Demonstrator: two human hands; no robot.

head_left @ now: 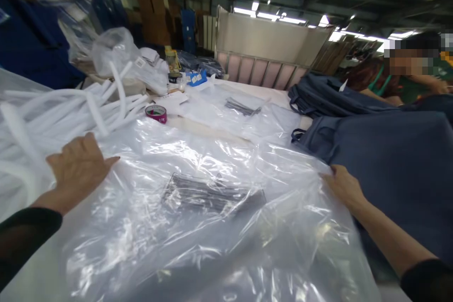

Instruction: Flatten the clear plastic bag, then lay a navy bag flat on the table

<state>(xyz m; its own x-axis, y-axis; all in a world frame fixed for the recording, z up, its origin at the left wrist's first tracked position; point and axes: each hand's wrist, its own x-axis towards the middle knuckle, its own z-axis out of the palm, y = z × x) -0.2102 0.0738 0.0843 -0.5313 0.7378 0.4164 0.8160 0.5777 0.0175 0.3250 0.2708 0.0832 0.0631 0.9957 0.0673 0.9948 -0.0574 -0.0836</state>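
Item 1, nearest: clear plastic bag [212,226], large, crinkled, spread flat over the table and reaching the near edge. This is the landmark for all entries below. A grey-blue mass shows through its near half, so something appears to be already inside; what it is cannot be told. A dark printed patch [212,196] sits at its centre.

Item 2: left hand [79,167], at the bag's left edge. Open, palm down, fingers spread, pressing the film flat. Grips nothing.

Item 3: right hand [341,186], at the bag's right edge. Fingers rest on the film where it meets the blue fabric; whether they pinch the edge cannot be told.

Item 4: blue backpacks [389,160], stacked just right of the bag, unbagged. Judged: bagging of this pile is mostly still to do.

Item 5: white foam tubes [53,108], heaped left of the bag, touching its far-left corner.

Item 6: tape roll [156,113], purple, beyond the bag's far-left edge.

Item 7: further flat plastic bags [226,108], beyond the landmark, unfilled, with the same dark print.

Item 8: bulging white sack [116,52], far left beyond the bag.

Item 9: another person [410,71], far right beyond the backpacks.

Status, judged: the bag is laid out and being smoothed; its mouth is not seen closed.
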